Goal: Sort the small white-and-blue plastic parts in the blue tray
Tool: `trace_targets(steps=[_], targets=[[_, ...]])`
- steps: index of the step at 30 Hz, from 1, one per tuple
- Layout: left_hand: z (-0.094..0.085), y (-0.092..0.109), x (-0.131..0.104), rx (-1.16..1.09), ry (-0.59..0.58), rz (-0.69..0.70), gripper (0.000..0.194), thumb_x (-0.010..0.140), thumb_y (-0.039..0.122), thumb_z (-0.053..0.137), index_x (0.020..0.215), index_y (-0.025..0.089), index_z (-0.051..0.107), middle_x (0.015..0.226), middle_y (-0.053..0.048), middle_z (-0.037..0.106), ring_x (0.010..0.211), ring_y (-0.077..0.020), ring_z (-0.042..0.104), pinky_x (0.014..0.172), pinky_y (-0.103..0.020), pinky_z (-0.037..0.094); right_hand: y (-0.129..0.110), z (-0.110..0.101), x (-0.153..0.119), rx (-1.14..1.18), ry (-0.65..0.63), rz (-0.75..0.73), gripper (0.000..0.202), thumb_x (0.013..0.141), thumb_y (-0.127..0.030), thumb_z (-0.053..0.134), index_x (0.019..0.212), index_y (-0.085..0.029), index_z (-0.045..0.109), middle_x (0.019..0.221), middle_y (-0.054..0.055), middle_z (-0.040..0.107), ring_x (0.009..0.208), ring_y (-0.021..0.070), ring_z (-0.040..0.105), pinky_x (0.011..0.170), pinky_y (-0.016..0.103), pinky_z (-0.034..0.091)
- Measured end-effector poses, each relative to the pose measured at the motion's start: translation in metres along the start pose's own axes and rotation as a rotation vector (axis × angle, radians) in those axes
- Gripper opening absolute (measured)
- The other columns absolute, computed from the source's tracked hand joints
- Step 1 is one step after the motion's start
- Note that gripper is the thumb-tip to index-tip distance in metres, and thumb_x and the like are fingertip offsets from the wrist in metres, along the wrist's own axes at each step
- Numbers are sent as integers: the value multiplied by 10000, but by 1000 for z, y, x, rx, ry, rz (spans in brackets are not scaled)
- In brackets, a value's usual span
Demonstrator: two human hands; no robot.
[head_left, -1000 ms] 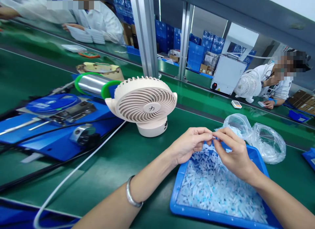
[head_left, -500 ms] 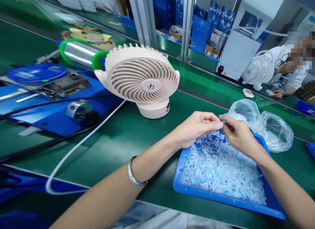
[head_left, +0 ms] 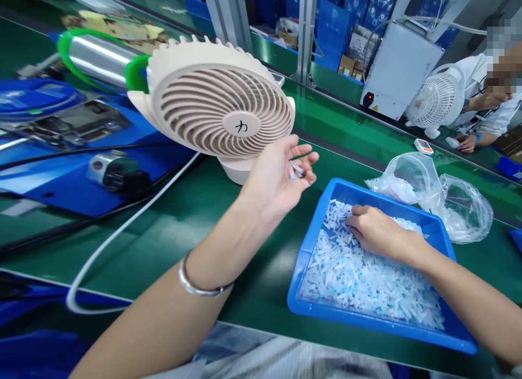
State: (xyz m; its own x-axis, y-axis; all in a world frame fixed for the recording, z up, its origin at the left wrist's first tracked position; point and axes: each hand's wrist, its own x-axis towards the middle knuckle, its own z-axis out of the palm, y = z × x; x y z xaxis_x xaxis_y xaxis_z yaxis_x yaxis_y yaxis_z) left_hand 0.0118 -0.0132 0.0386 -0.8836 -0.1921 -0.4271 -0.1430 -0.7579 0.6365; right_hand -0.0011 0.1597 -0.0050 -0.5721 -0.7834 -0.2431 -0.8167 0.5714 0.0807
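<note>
My left hand (head_left: 287, 169) is turned palm up in front of the fan, its fingers curled around a few small white pieces (head_left: 296, 171). My right hand (head_left: 373, 229) reaches into a blue tray (head_left: 302, 270), with thumb and fingertips pressed together at the heap. Many small white and pale-blue strip-like pieces (head_left: 367, 286) cover the tray's floor. Whatever lies between the right fingertips is hidden. A cream desk fan (head_left: 240, 123) stands just behind my left hand and is partly covered by it.
Clear plastic bags (head_left: 420, 178) lie behind the tray. A metal roller with green ends (head_left: 101, 61) and blue machine parts (head_left: 114, 172) fill the left side. A white cable (head_left: 134, 227) crosses the green table. Across the bench, a co-worker's hand (head_left: 467, 143) is near a white fan (head_left: 436, 99).
My hands were together above the tray, with a small blue piece at the fingertips. The left has moved left and turned palm up; the right has gone down into the pieces.
</note>
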Motion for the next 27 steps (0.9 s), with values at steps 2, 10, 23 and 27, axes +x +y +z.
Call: trace_targets(steps=[2, 10, 23, 27], targets=[[2, -4, -3, 12, -26, -44, 189, 804, 193, 403, 650, 119, 485, 616, -51, 511, 400, -29, 374, 377, -142, 333, -3, 1, 1, -67, -9, -31, 202, 703, -1, 438, 678, -117, 601, 719, 84, 567, 572, 137, 494, 505, 269, 309], [2, -30, -2, 191, -265, -60, 171, 785, 134, 441, 631, 88, 498, 545, -6, 465, 367, 0, 270, 321, -131, 181, 0, -3, -4, 17, 106, -35, 139, 725, -60, 471, 660, -115, 581, 660, 62, 540, 552, 118, 466, 516, 261, 335], [0, -44, -10, 670, -615, 158, 86, 654, 170, 595, 613, 95, 582, 580, 8, 516, 575, -79, 434, 546, -218, 321, 2, -20, -23, 440, 829, -66, 108, 767, -84, 465, 799, -150, 545, 634, 2, 453, 565, 94, 416, 505, 237, 363], [-2, -42, -9, 672, -661, 115, 114, 669, 174, 564, 576, 111, 552, 524, 39, 458, 510, -59, 381, 494, -214, 277, 1, -20, -23, 497, 802, -58, 96, 770, -98, 475, 772, -155, 552, 617, -4, 461, 545, 88, 415, 495, 236, 360]])
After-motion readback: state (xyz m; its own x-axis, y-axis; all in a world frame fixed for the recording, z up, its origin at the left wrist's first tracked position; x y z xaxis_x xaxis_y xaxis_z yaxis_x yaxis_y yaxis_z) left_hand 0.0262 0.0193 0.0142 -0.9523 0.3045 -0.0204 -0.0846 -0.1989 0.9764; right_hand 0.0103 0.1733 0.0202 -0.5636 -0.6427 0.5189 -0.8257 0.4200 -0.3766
